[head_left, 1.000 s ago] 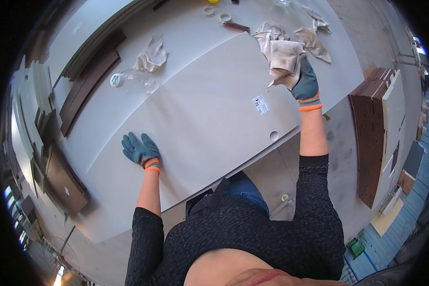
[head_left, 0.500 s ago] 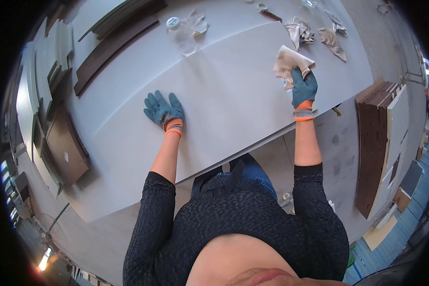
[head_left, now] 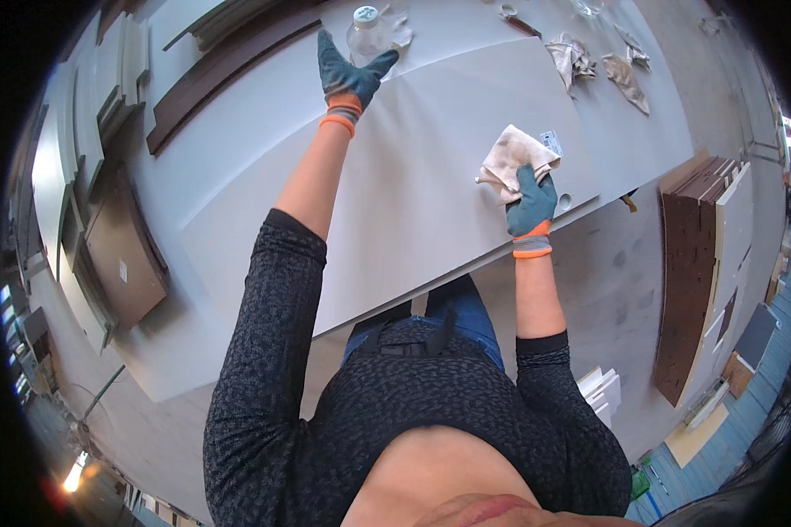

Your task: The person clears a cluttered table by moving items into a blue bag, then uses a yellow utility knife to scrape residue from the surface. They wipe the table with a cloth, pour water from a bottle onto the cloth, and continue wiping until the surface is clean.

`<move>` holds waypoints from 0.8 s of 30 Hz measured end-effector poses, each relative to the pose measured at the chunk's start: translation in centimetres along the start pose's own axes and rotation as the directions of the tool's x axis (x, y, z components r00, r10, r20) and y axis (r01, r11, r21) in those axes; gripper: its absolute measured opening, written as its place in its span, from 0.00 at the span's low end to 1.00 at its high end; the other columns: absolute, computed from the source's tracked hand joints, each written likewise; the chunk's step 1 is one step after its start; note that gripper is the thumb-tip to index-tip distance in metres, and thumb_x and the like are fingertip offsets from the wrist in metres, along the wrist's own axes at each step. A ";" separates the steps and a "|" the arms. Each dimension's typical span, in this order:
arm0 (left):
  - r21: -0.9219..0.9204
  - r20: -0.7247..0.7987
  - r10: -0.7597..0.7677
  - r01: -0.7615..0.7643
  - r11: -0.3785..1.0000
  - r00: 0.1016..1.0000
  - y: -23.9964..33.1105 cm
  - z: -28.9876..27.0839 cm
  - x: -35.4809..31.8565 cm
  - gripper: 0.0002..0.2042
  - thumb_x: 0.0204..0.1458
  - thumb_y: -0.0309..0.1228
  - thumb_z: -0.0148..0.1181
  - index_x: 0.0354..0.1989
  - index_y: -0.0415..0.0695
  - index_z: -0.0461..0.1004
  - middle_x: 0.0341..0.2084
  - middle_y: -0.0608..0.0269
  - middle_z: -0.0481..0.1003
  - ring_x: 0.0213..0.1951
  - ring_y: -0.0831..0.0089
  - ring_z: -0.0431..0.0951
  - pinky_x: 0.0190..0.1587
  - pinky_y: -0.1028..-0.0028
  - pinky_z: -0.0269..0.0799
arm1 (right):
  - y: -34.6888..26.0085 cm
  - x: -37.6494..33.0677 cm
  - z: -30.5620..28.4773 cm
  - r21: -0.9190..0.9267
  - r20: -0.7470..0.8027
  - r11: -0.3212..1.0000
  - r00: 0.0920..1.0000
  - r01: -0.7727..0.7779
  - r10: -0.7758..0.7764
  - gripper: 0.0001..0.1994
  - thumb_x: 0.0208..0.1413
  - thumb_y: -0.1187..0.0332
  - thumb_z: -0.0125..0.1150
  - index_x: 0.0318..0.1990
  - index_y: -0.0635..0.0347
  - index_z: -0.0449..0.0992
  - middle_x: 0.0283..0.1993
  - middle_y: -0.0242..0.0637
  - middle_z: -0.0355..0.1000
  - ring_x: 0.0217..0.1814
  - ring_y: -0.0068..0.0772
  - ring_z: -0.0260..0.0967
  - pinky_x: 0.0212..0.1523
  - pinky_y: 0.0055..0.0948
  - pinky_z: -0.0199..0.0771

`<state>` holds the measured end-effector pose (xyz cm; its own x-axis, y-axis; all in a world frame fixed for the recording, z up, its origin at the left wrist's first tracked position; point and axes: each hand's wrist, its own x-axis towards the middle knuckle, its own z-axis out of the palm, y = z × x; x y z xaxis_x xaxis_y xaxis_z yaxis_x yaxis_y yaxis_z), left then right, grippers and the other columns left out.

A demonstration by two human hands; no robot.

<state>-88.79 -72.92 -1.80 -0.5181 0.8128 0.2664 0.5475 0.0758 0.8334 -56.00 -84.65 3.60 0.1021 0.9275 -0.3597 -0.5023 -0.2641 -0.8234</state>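
A large pale grey panel (head_left: 413,193) lies on the white work table in front of me. My left hand (head_left: 350,77), in a green glove with an orange cuff, stretches to the panel's far edge. Its thumb and fingers are spread beside a clear plastic bottle (head_left: 363,37) with a pale cap; whether they touch it I cannot tell. Near the panel's right end, my right hand (head_left: 532,200), gloved alike, is closed on a stained beige cloth (head_left: 511,158). A small printed label (head_left: 549,141) shows just past the cloth, and a round hole (head_left: 564,201) lies by the near edge.
Crumpled rags (head_left: 626,81) lie at the table's far right, near a roll of tape (head_left: 507,10). Dark brown boards (head_left: 228,79) rest at the back left, with more panels (head_left: 125,255) stacked left. A tall stack of brown and white boards (head_left: 690,272) stands on the right.
My left hand has lifted off the panel and gone forward to the bottle. My right hand has drawn the cloth nearer and slightly left, uncovering the label and hole.
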 end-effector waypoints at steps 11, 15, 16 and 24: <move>-0.314 0.445 0.155 -0.008 0.949 0.882 7.6 -0.9 -1.4 0.21 0.61 0.39 0.68 0.55 0.37 0.76 0.47 0.56 0.81 0.47 0.66 0.81 0.53 0.67 0.78 | 0.5 4.7 -0.7 -0.008 0.069 0.998 0.996 -0.054 0.055 0.18 0.68 0.77 0.52 0.63 0.70 0.70 0.59 0.39 0.74 0.57 0.34 0.76 0.57 0.34 0.81; -0.172 0.890 -0.177 0.670 0.722 0.419 10.1 -3.5 -7.0 0.25 0.65 0.38 0.62 0.66 0.36 0.70 0.47 0.52 0.82 0.46 0.65 0.85 0.51 0.65 0.83 | -0.3 6.9 -0.9 0.027 0.264 0.988 0.954 -0.153 0.141 0.18 0.69 0.75 0.51 0.64 0.70 0.70 0.57 0.38 0.75 0.56 0.32 0.77 0.55 0.28 0.80; -0.140 0.920 -0.193 0.745 0.652 0.342 10.3 -3.6 -8.4 0.25 0.66 0.38 0.61 0.65 0.35 0.70 0.47 0.51 0.81 0.46 0.64 0.85 0.50 0.65 0.84 | 0.2 8.1 -1.9 -0.106 0.317 0.992 0.944 -0.065 0.095 0.18 0.69 0.75 0.52 0.64 0.69 0.70 0.57 0.38 0.76 0.55 0.32 0.77 0.55 0.28 0.80; 0.052 0.923 -0.314 0.736 0.675 0.223 10.9 -4.0 -13.5 0.23 0.62 0.34 0.60 0.63 0.33 0.73 0.48 0.56 0.80 0.47 0.70 0.81 0.54 0.67 0.79 | -4.1 24.6 -6.4 -0.005 0.426 0.990 0.895 -0.144 0.132 0.19 0.69 0.70 0.56 0.64 0.65 0.71 0.59 0.40 0.76 0.59 0.41 0.77 0.62 0.38 0.79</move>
<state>-78.47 -85.33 5.62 0.3196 0.6903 -0.6491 0.0225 0.6793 0.7335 -45.95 -62.47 -4.64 -0.3410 0.9079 -0.2439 -0.5078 -0.3962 -0.7650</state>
